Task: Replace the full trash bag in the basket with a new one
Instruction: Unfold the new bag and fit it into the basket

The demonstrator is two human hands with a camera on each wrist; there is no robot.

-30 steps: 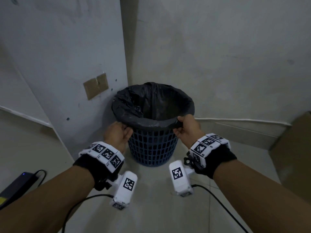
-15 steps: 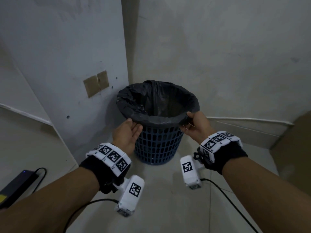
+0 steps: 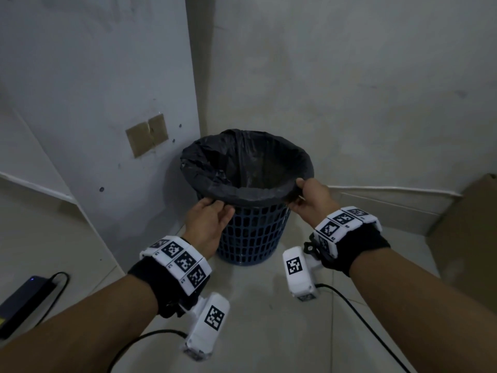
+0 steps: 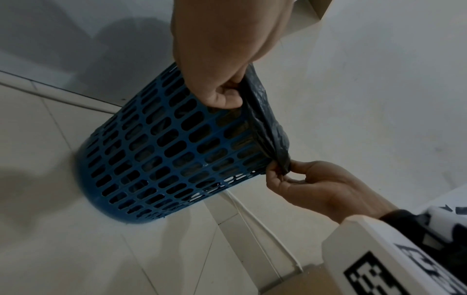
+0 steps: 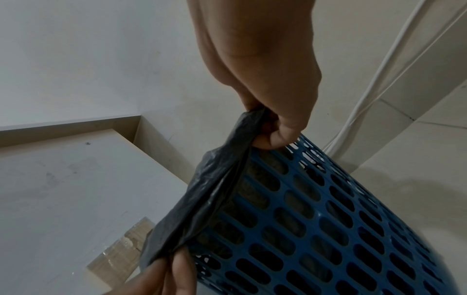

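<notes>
We see the black trash bag lining the blue basket, its edge folded over the rim, and our left hand pinches that folded edge on the basket's near left side while our right hand pinches it on the near right side, fingers curled into the plastic. The basket stands on the tiled floor in a wall corner, a taped cardboard patch on the white panel to its left, a cardboard box off to its right and a black power adapter on the floor well to its left.
</notes>
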